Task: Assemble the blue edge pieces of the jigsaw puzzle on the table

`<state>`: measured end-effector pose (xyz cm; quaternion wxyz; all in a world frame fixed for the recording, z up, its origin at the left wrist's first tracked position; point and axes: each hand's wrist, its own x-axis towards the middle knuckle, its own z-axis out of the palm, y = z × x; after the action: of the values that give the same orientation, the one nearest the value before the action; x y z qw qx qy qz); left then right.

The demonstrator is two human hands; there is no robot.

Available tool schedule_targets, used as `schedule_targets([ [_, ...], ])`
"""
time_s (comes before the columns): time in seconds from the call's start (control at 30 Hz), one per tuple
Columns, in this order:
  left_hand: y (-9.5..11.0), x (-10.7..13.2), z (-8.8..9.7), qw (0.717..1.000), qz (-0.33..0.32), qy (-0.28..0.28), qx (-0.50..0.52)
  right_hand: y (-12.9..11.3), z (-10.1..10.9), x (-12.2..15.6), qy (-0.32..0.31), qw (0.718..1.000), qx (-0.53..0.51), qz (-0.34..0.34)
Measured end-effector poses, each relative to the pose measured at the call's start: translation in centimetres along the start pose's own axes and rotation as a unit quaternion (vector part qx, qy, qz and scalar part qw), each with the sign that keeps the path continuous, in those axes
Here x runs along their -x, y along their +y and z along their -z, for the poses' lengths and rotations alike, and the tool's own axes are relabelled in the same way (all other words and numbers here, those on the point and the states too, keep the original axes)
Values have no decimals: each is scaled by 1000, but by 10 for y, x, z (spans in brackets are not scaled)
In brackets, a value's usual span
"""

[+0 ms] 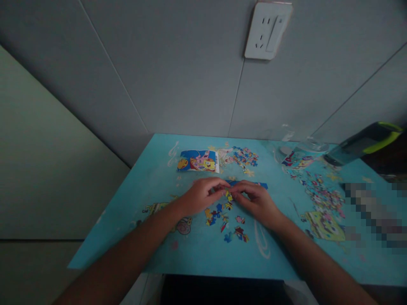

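Observation:
My left hand [202, 195] and my right hand [256, 200] meet at the middle of a light blue cartoon-printed table [152, 178], fingertips together over small jigsaw pieces [229, 196]. Both pinch at a yellow piece between them; which hand grips it I cannot tell. A joined strip of blue pieces [251, 184] lies just behind the fingers. More loose coloured pieces [227, 220] are scattered in front of the hands. A small cartoon picture card [199, 161] lies farther back.
A heap of loose pieces [243, 156] lies beside the card. A clear plastic bag [297, 152] and a dark green-trimmed object [365, 142] sit at the back right. A wall socket [267, 29] is above. The table's left edge drops to the floor.

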<state>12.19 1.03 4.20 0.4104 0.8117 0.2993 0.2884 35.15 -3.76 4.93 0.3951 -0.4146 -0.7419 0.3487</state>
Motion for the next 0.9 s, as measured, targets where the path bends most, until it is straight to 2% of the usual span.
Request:
schedule_targets([
  [0.2, 2, 0, 0, 999, 26, -8, 22, 5, -6, 3, 21, 998, -13, -61],
  [0.37, 2, -1, 0, 998, 39, -18, 34, 10, -9, 5, 39, 997, -14, -66],
  [0.47, 1, -2, 1, 999, 34, -19, 20, 6, -3, 6, 33, 997, 19, -65],
  [0.57, -1, -3, 2, 1000, 29, 5, 7, 0, 11, 9, 38, 995, 56, -70],
  [0.63, -3, -3, 2, 999, 39, 27, 13, -4, 20, 12, 18, 994, 69, -81],
  [0.73, -7, -3, 2, 995, 70, 47, 55, -9, 24, 17, -57, 992, 67, -92],
  [0.8, -9, -3, 1, 992, 81, 46, 90, -13, 20, 20, -96, 989, 62, -91],
  [0.9, -12, -2, -2, 989, 80, 38, 120, -18, 10, 22, -118, 988, 67, -72],
])
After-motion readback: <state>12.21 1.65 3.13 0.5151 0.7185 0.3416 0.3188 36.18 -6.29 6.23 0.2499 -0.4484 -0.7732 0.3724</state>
